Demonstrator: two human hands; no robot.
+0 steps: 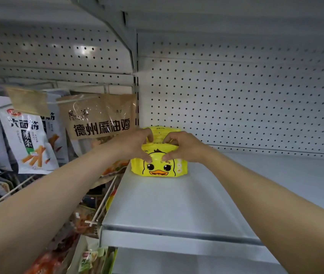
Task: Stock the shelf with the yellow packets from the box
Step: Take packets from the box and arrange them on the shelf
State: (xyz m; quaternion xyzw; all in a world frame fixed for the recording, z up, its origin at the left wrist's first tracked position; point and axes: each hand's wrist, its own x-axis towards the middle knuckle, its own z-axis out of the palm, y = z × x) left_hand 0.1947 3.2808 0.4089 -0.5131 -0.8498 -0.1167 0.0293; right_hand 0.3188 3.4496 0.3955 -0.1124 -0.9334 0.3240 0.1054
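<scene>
Several yellow packets (159,167) stand in a short row at the left rear corner of the grey shelf (177,204), the duck-faced one at the front. My left hand (135,144) and right hand (185,147) both pinch the tops of the row, fingers curled over the upper edges, thumbs on the front packet. Nothing braces the front, so I judge that if I let go unevenly the row could tip forward onto the bare shelf. Just to the left hangs a brown bag (99,117), and a slipped packet could drop past the shelf's side edge there.
</scene>
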